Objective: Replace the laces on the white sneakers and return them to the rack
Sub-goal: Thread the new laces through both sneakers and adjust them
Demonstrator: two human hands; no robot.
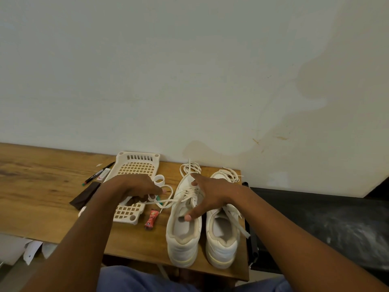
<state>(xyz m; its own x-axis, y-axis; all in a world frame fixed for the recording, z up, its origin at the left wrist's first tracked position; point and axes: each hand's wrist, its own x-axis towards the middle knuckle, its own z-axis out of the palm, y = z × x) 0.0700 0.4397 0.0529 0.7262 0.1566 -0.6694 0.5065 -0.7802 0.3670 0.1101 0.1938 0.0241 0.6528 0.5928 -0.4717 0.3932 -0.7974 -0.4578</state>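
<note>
Two white sneakers stand side by side at the right end of the wooden counter, long axes running from the near edge toward the wall, heels nearest the person and toes pointing away. The left sneaker is partly laced; the right sneaker sits just beside it with a loose lace trailing over its side. More loose laces lie bunched beyond the toes. The right hand rests on the left sneaker, fingers spread over the lacing and thumb at the shoe's opening. The left hand is curled into a grip, pinching the free end of that shoe's lace, which stretches leftward from the eyelets to the hand above a cream plastic rack. A small red tube lies near the rack, its label too small to read; a marker lies farther left, writing illegible.
</note>
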